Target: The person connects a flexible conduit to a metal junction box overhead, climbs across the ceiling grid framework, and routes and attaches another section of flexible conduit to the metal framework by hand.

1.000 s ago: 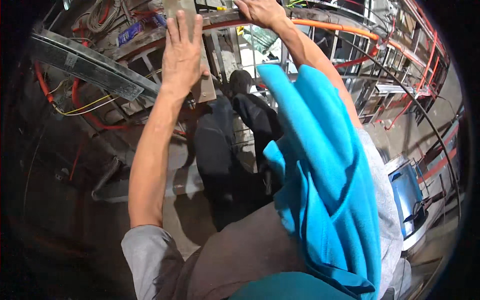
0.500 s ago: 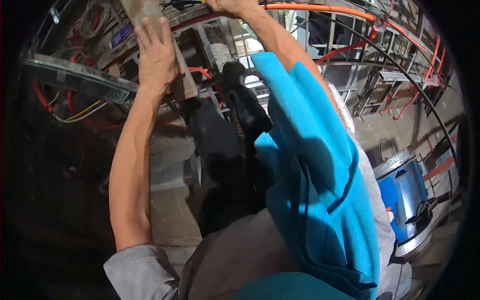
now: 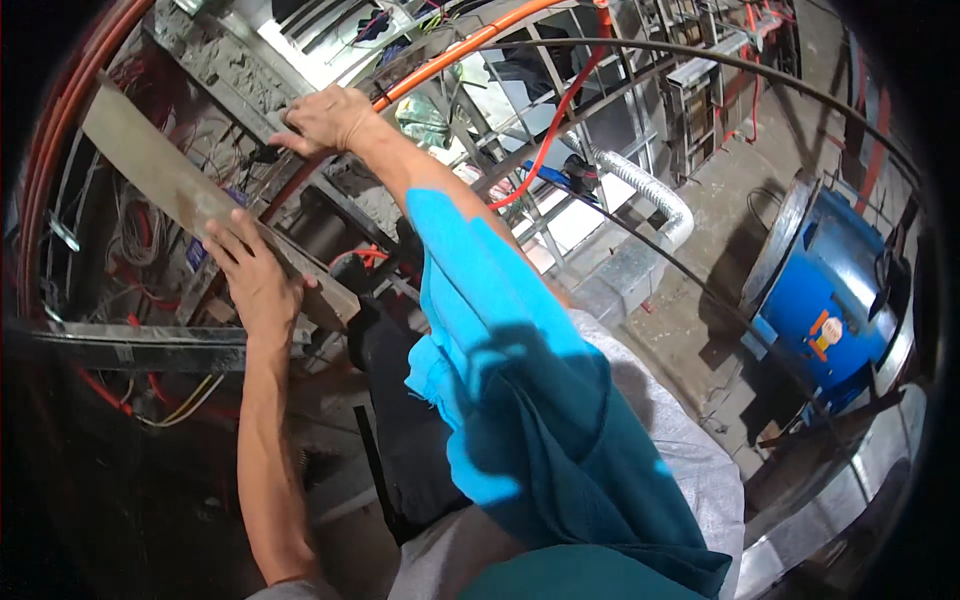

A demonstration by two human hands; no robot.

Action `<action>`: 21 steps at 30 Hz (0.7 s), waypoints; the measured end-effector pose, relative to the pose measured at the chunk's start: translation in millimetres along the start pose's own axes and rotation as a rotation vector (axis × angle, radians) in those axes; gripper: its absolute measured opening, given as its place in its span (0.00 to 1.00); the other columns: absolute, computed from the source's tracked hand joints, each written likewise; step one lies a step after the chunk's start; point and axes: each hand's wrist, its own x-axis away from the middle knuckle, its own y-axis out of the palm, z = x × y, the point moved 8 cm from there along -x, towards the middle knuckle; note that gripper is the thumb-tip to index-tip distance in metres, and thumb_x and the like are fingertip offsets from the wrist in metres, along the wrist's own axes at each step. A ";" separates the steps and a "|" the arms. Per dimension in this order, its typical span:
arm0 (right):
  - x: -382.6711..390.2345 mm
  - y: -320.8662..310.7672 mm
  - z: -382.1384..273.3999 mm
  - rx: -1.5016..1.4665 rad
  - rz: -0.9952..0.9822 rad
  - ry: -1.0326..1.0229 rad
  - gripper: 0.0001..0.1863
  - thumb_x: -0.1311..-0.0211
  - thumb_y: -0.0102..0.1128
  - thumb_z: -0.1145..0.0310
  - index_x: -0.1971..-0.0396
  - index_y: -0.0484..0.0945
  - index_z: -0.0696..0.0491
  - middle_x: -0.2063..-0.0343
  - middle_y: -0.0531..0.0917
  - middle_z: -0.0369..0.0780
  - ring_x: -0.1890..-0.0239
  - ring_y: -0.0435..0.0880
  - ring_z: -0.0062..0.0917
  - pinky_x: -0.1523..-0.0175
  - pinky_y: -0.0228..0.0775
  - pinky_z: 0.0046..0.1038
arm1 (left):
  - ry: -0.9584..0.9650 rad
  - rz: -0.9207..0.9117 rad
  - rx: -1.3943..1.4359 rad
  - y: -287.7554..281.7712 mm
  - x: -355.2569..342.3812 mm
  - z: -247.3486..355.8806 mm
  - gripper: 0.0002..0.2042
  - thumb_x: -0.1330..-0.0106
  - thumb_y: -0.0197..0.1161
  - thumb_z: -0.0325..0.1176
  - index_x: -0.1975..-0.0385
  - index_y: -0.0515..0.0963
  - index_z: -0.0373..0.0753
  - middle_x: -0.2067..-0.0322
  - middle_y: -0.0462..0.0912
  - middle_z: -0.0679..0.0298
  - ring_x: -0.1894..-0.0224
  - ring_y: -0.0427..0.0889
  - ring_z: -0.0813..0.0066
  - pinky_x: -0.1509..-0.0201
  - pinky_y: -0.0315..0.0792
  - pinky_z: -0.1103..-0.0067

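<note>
My left hand [image 3: 262,285] lies on the face of a long wooden board [image 3: 150,155], its fingers spread and nothing gripped. The board slants from the upper left down toward my dark-trousered knee [image 3: 385,370]. Farther out, my right hand [image 3: 330,120] is over a dusty metal beam [image 3: 225,85], beside an orange pipe [image 3: 450,55]. Its thumb stands apart from the fingers, and I see no object in it; the fingertips are partly hidden. A bright blue cloth [image 3: 510,330] hangs over my right shoulder and upper arm.
Loose wires and coiled cable [image 3: 140,235] lie beneath the board. A metal channel [image 3: 180,345] crosses at left. A black cable [image 3: 780,75] arcs across the right side. Beyond stand a metal frame, a silver flexible duct [image 3: 650,185] and a blue drum-shaped container [image 3: 820,300].
The view has swung rightward. My right hand has come nearer the board, from the upper edge onto the beam area. The left hand still rests on the board, fingers spread.
</note>
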 end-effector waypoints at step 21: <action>11.4 0.6 -6.1 -0.093 -0.054 -0.026 0.33 0.29 0.42 0.37 0.74 0.86 0.49 0.70 0.88 0.41 0.60 0.88 0.40 0.51 0.80 0.38 | -0.039 -0.053 -0.050 4.2 13.7 6.5 0.70 0.66 0.87 0.44 0.25 0.40 0.34 0.27 0.38 0.30 0.24 0.40 0.31 0.28 0.62 0.52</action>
